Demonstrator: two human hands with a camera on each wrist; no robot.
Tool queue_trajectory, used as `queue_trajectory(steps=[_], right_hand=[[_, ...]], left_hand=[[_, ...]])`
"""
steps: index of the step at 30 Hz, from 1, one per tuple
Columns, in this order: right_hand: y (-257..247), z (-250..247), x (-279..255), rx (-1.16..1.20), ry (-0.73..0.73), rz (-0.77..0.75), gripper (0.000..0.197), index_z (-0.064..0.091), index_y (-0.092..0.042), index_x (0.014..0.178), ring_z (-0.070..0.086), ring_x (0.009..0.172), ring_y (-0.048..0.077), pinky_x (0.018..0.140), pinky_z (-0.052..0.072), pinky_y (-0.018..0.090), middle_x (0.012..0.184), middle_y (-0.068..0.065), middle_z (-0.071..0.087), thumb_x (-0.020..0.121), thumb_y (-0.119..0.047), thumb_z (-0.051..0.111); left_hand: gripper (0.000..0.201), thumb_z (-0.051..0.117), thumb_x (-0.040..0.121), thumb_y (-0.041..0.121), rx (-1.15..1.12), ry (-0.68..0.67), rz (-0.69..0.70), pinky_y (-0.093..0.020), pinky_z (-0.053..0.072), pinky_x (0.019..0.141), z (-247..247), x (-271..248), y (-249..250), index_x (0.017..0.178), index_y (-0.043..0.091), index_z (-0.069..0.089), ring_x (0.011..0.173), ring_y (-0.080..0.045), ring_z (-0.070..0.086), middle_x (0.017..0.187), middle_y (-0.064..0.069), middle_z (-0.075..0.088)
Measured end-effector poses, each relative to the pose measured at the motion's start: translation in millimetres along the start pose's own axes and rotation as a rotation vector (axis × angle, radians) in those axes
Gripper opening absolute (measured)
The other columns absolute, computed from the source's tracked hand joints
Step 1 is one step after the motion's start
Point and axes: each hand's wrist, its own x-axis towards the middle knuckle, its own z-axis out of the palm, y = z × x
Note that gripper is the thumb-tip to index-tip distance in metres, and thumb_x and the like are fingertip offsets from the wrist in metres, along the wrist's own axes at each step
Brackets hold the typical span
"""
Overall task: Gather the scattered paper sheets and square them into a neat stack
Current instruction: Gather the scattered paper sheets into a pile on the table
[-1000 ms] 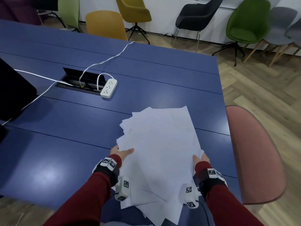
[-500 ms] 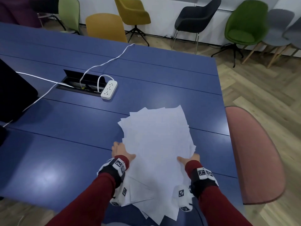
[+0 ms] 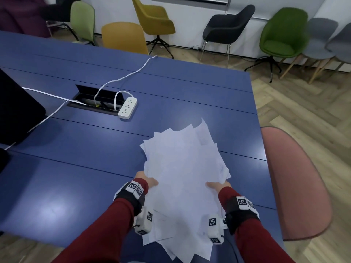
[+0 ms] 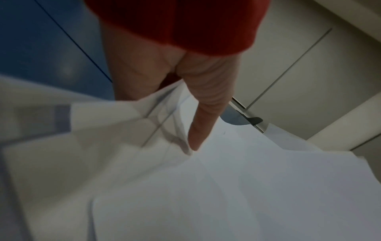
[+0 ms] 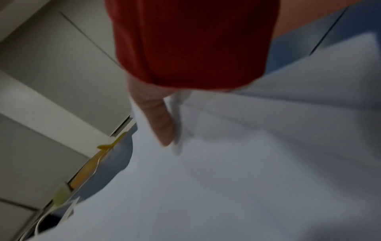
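Note:
A loose, fanned bundle of white paper sheets (image 3: pixel 184 173) is held tilted above the near right part of the blue table (image 3: pixel 76 168). My left hand (image 3: pixel 145 182) grips its left edge, thumb on top and fingers hidden beneath. My right hand (image 3: pixel 218 186) grips the right edge the same way. In the left wrist view the thumb (image 4: pixel 203 117) presses on the paper sheets (image 4: pixel 226 187). The right wrist view shows my thumb (image 5: pixel 158 120) lying on the paper sheets (image 5: pixel 226 171). The sheets' corners stick out unevenly at top and bottom.
A white power strip (image 3: pixel 127 107) with white cables lies beside an open cable hatch (image 3: pixel 95 99) at the table's centre. A dark object (image 3: pixel 17 111) sits at the left edge. A pink chair (image 3: pixel 296 185) stands close on the right; more chairs line the far wall.
Both hands have moved closer together, squeezing the fanned sheets into a narrower bundle. The bundle's far end has lifted and tilted up off the table.

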Motion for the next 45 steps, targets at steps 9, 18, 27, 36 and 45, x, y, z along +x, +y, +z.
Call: queue_trajectory(steps=[9,18,27,36,45], right_hand=[[-5.7,6.7,-4.3,-0.134,0.035,0.033,0.070,0.032,0.004,0.137,0.046,0.127,0.033,0.101,0.037,0.035,0.140,0.019,0.045,0.080,-0.014,0.068],[4.8,3.5,3.7,-0.043,0.012,0.031,0.063,0.036,0.004,0.134,0.053,0.105,0.032,0.091,0.041,0.036,0.127,0.019,0.052,0.081,-0.013,0.066],[27.0,-9.6,-2.6,0.019,0.041,-0.026,0.060,0.040,0.008,0.131,0.049,0.123,0.036,0.102,0.037,0.038,0.136,0.022,0.049,0.081,-0.010,0.068],[9.7,-46.1,9.7,0.357,0.051,-0.415,0.034,0.060,-0.037,0.111,0.059,0.069,0.023,0.070,0.053,0.037,0.087,0.013,0.063,0.089,-0.011,0.054],[2.0,-21.5,13.9,0.051,0.082,-0.364,0.012,0.069,-0.009,0.091,0.058,0.079,0.019,0.072,0.051,0.017,0.084,0.005,0.066,0.087,-0.014,0.060]], left_hand=[[0.041,0.064,0.078,0.005,0.246,0.025,0.016,-0.029,0.047,0.083,15.6,-21.2,1.6,0.116,-0.004,0.051,0.103,-0.029,0.062,0.118,-0.014,0.061],[0.033,0.058,0.079,0.009,0.366,0.009,0.181,-0.026,0.048,0.091,22.7,-38.3,3.3,0.111,0.000,0.058,0.109,-0.028,0.059,0.120,-0.016,0.057],[0.049,0.068,0.080,0.005,0.029,-0.067,0.055,-0.031,0.044,0.095,10.5,-35.4,9.9,0.124,-0.007,0.048,0.110,-0.029,0.057,0.123,-0.010,0.057],[0.057,0.077,0.071,0.006,-0.272,-0.027,0.121,-0.037,0.046,0.095,-30.2,-10.2,-2.4,0.122,-0.002,0.052,0.106,-0.026,0.060,0.119,-0.010,0.061],[0.049,0.070,0.078,0.001,-0.173,-0.095,0.022,-0.033,0.044,0.094,-23.3,-5.6,-32.2,0.124,-0.002,0.054,0.110,-0.030,0.059,0.124,-0.016,0.061]])
